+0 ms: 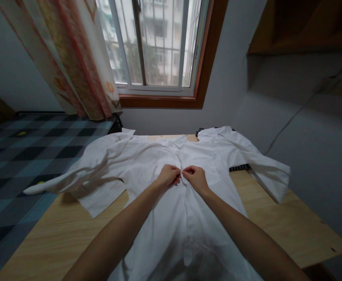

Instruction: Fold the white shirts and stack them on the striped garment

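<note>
Shirt lengthwise, collar toward window

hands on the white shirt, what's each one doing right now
Left hand: fingers pinching the shirt front.
Right hand: fingers pinched at the shirt front, facing the left.

L hand, R hand, forearms bare

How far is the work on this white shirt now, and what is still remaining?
Looks done: the white shirt lies spread on the wooden table, collar towards the window, sleeves out sideways.
In hand: the left hand and right hand pinch the front opening at chest level.
Probably left: the front below the hands; whether any button is closed is too small to tell.
</note>
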A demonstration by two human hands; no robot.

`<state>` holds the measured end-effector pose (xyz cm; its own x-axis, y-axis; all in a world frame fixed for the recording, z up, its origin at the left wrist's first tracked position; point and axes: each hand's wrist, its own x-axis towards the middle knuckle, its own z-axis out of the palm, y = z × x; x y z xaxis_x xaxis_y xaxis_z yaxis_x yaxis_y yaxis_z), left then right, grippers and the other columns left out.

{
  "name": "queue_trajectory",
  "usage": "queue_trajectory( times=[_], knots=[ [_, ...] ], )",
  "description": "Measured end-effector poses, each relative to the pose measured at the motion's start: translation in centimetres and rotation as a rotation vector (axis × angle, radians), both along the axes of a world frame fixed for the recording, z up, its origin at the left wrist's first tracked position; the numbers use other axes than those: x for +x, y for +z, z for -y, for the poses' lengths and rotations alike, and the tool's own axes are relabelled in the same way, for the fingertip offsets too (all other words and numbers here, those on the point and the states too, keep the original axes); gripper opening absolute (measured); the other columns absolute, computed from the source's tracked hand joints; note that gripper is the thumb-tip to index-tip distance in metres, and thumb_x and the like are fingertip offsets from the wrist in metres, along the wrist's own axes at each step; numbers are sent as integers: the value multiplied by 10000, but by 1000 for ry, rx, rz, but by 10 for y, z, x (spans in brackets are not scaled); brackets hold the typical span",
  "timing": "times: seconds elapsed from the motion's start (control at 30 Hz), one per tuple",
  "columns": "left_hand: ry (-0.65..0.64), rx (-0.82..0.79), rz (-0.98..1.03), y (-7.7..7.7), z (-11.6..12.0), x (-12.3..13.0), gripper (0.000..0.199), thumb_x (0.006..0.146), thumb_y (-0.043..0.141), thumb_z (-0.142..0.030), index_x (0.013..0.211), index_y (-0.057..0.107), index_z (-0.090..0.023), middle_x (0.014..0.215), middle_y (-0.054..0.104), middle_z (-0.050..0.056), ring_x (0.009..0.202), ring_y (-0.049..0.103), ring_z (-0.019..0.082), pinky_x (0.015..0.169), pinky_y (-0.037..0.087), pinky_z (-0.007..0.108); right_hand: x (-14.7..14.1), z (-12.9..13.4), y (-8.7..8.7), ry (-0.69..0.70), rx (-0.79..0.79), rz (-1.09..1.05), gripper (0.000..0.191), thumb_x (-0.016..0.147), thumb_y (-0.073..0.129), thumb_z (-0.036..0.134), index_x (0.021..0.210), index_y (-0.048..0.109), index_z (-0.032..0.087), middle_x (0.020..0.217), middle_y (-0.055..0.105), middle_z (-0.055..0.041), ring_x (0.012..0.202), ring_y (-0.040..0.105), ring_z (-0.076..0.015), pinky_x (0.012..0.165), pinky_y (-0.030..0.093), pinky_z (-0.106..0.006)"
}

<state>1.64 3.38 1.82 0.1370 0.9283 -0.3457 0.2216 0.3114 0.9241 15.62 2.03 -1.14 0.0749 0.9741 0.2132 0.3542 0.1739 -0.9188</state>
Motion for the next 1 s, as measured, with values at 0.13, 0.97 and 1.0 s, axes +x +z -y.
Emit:
queue_trajectory(
  times=[0.13,0.97,1.0],
  knots=[
    [8,11,-22,-4,-2,1,222,808,556,-211,604,560,-122,494,559,-5,392,532,90,390,415,188,-4,3,0,-30,63,73,121,698,640,282,688,690,172,643,702,-30,594,638,-173,578,467,-257],
    [-151,662,-850,0,10,-7,131,854,547,-229,825,666,-183,865,689,69,809,614,206,706,401,290,-1,-2,-3,17,-76,-133,179,695,580,321,785,643,179,556,622,12,482,568,-154,491,459,-264],
    [-149,672,-887,0,11,-9,120,855,558,-249,852,662,-189,885,686,67,812,614,209,701,399,291,0,-3,-3,5,-54,-124,193,700,576,320,809,647,176,602,646,-1,511,583,-158,512,471,-269]
  ],
)
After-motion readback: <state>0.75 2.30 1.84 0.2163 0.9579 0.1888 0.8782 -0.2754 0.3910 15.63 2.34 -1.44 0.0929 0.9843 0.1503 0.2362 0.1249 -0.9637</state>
